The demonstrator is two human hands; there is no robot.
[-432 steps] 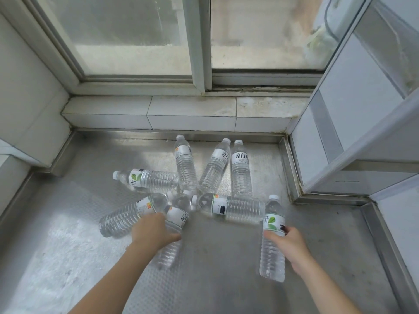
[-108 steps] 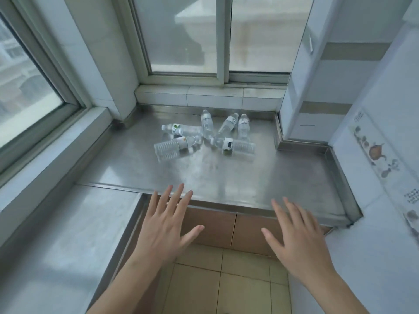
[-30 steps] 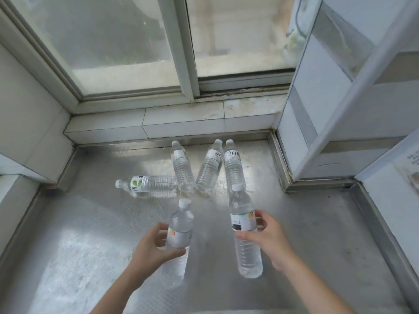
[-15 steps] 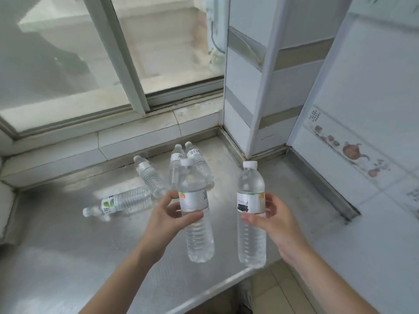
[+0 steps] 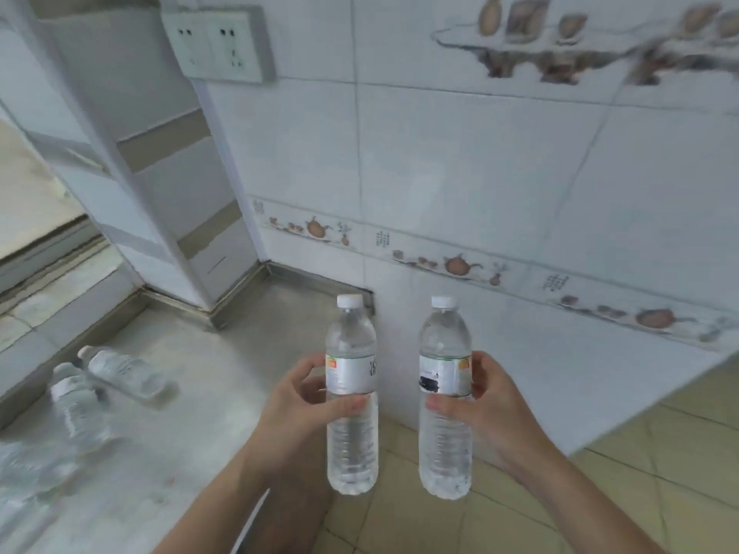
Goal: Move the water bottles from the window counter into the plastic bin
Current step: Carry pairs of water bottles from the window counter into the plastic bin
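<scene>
My left hand grips a clear water bottle around its white label and holds it upright past the counter's front edge. My right hand holds a second upright water bottle the same way, over the floor tiles. Both have white caps. Two more bottles, one behind the other, lie on their sides on the steel window counter at the left, blurred. No plastic bin is in view.
A white tiled wall with a teapot-pattern border stands straight ahead. A double wall socket sits at the upper left. A tiled pillar rises from the counter's back corner. Beige floor tiles show at the lower right.
Both hands have carried their bottles off the counter, and my view has swung right from the window to the tiled wall. The lying bottles have slid to the left of the view.
</scene>
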